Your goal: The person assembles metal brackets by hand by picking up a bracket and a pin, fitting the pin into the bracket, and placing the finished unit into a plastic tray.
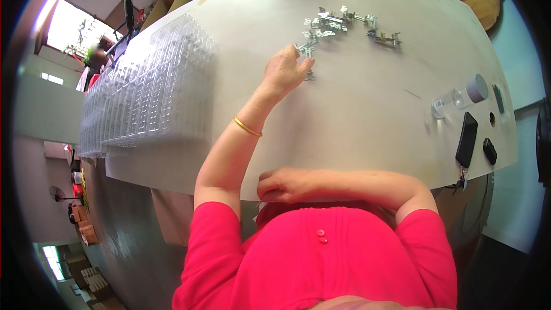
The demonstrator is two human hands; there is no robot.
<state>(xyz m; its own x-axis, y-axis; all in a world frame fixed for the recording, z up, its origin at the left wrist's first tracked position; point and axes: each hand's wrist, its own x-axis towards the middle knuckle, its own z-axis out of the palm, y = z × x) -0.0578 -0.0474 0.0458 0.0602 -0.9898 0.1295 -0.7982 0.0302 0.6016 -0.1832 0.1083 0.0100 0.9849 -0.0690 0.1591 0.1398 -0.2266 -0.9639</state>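
Note:
My left hand (284, 71) reaches out over the table to the near end of a cluster of small metal brackets (326, 25). Its thumb and forefinger are apart, with silvery bracket pieces beside and beyond the fingertips; whether they touch is too small to tell. A darker, brass-toned metal piece (385, 39) lies at the cluster's right end. My right hand (285, 185) rests at the table's near edge, the forearm lying across in front of me. Its fingers are curled in, and whatever they may hold is hidden.
Clear plastic trays (152, 89) stand in a tall stack on the table's left. On the right are a clear bottle (456, 99) with a grey lid, a black phone (467, 139), a small black object (489, 151) and keys (462, 179) at the edge.

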